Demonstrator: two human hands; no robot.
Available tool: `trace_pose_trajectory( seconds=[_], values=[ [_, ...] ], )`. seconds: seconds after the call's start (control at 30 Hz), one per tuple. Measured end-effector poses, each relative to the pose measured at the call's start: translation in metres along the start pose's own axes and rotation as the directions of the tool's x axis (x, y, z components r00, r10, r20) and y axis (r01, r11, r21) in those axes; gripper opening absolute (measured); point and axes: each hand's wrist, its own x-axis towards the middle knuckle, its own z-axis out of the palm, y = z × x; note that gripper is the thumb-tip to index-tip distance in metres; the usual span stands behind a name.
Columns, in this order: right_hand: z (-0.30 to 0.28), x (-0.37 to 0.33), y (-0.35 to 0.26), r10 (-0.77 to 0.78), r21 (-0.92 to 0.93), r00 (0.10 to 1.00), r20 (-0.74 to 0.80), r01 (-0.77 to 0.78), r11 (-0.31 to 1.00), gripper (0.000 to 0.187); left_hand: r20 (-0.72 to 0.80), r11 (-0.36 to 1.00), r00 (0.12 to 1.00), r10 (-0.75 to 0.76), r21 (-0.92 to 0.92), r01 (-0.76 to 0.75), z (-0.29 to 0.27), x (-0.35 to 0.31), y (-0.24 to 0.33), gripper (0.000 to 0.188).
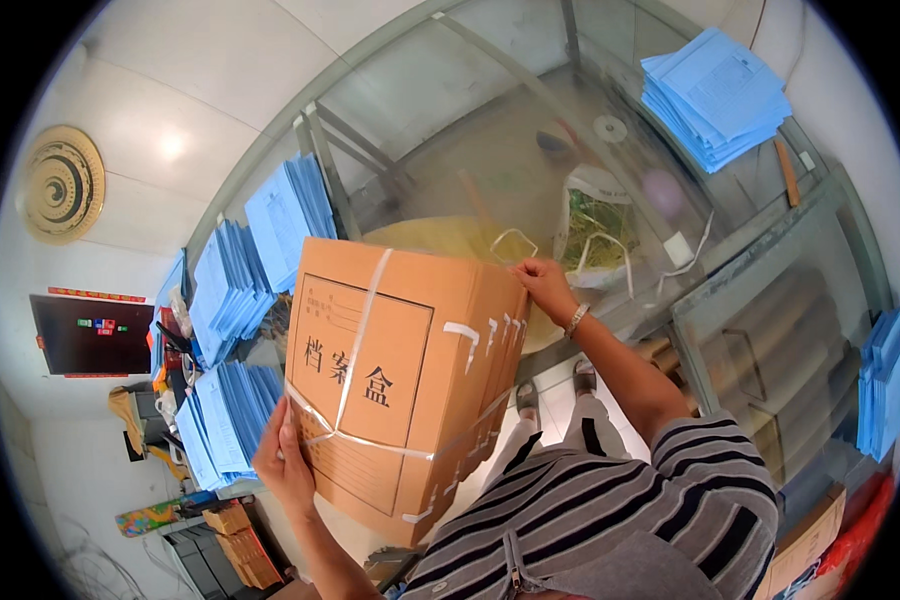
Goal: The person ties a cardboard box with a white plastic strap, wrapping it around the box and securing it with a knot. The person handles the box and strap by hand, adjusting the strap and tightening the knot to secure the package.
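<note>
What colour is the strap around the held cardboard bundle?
White strap, best seen in the head view.

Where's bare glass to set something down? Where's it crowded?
Largest: far glass tabletop, between upright blue folders at left and the flat blue pile at upper right. Smaller: right glass panel, between the wooden strip and the blue stack at far right. Crowded: left side, folders packed beside the cardboard box.

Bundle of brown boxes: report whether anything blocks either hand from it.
Nothing visible does. The left hand is against the left edge of the bundle of brown boxes, and the right hand is at its upper right corner; whether it grips there is unclear.
</note>
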Motion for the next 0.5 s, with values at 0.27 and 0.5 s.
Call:
trace_pose_trajectory(
  seconds=[0.27,0.5],
  values=[
    [0.01,-0.104,0.013,0.024,0.077,0.971,-0.236,-0.006,0.997,0.024,0.151,0.994,0.984,0.096,0.034,-0.103,-0.015,0.015,-0.02,0.038],
    [-0.007,-0.157,0.028,0.011,0.21,0.943,-0.332,0.063,0.976,0.018,0.206,0.95,0.934,0.293,0.047,-0.308,-0.018,0.017,-0.03,0.033]
  ],
)
